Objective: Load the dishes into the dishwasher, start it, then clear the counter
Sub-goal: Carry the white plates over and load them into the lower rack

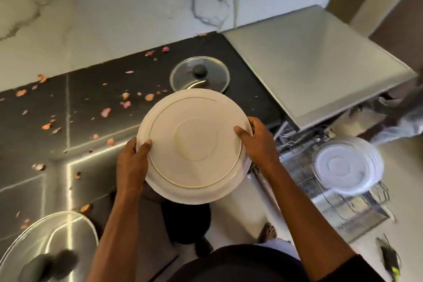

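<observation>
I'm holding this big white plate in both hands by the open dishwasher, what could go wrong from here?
1. The white plate is gripped only at its rim by the left hand and right hand; a slip could drop it.
2. Swung right, it could knock the plates already in the rack.
3. The glass lid just behind it on the counter could get bumped.
</observation>
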